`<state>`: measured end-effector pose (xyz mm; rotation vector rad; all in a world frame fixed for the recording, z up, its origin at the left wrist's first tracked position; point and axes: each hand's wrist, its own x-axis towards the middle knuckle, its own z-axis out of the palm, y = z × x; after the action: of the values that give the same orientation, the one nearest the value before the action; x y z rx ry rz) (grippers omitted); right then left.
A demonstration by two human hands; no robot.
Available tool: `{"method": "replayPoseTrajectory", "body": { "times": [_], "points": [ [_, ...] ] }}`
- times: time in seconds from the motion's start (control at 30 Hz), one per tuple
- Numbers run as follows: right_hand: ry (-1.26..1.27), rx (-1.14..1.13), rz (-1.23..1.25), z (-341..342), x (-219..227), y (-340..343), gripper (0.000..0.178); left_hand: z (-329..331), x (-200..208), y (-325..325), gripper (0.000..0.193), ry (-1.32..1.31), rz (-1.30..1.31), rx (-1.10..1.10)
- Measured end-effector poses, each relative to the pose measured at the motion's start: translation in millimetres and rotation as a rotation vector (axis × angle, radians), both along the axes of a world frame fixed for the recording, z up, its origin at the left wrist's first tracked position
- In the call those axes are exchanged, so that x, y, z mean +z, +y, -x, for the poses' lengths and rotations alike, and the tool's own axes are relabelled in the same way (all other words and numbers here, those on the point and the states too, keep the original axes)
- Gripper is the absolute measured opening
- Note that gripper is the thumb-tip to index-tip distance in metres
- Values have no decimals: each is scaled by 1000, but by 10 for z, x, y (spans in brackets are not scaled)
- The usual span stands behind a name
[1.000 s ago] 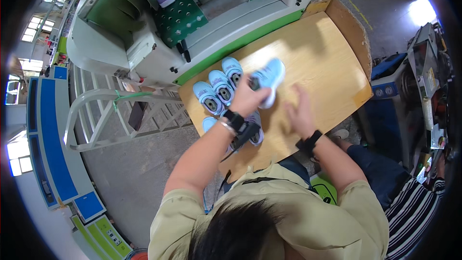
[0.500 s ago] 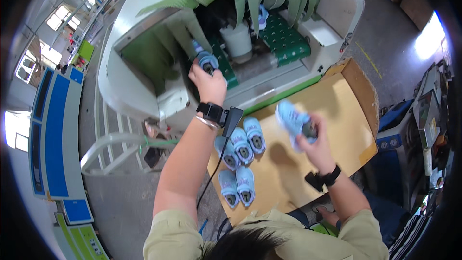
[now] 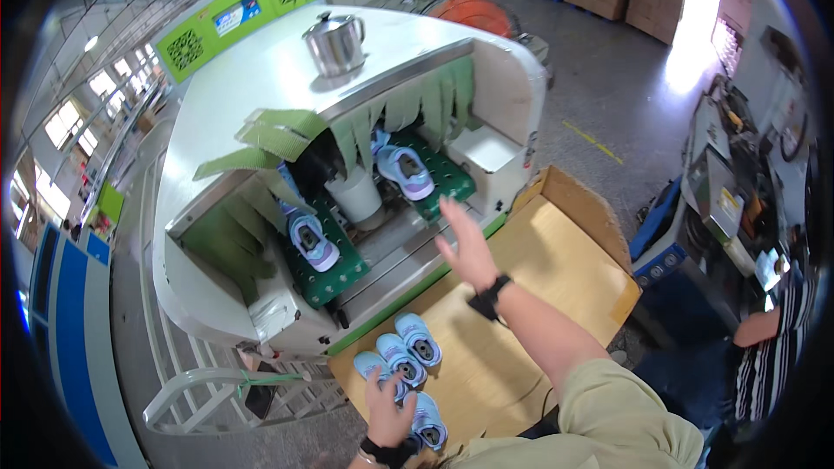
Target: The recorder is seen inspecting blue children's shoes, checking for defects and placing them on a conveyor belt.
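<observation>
My left hand (image 3: pixel 389 412) is open, thumb and fingers apart, low over the light-blue child's sneakers at the near left of the board. It partly hides the leftmost ones, and I cannot tell whether it touches any. My right hand (image 3: pixel 465 247) holds nothing, its fingers stretched toward the machine's mouth. Just beyond its fingertips a blue-and-lilac sneaker (image 3: pixel 407 175) rests on the right green dotted conveyor belt (image 3: pixel 452 181). A matching sneaker (image 3: pixel 313 241) lies on the left green belt (image 3: pixel 334 282). Several sneakers stand in two rows on the board, including a blue sneaker (image 3: pixel 419 339).
Green strip curtains (image 3: pixel 404 108) hang over the white machine's opening (image 3: pixel 217 113). A metal pot (image 3: pixel 335 43) stands on top. The tan cardboard-edged board (image 3: pixel 556 269) lies before it. A white rail (image 3: pixel 191 395) is at left; a person in striped clothing (image 3: pixel 773 356) is at right.
Both sneakers that were in my hands are now on the green belts, out of my grasp. My left hand has come back over the board's sneakers; my right has moved to the machine. The view has shifted.
</observation>
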<state>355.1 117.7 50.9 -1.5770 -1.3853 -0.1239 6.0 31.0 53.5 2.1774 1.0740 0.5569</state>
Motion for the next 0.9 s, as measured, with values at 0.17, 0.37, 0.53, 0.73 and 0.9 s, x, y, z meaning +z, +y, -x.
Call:
{"method": "replayPoseTrajectory", "body": {
  "times": [0.17,0.37,0.53,0.73,0.9],
  "points": [
    [-271,58,1122,740,-1057,-2339,70,316,-370,-512,50,232,63,-265],
    [-74,-198,1004,1638,-1382,-3978,66,507,-399,-700,52,247,-81,-461],
    [317,-531,890,2553,-1424,-4579,66,832,-316,-802,49,179,-160,-652],
    [552,-779,1024,3951,-1635,-5720,37,973,-267,-1034,45,135,-180,-907],
    [724,-1159,746,4780,-1507,-6465,25,749,-278,-1496,43,123,-196,-1074]
  ]
}}
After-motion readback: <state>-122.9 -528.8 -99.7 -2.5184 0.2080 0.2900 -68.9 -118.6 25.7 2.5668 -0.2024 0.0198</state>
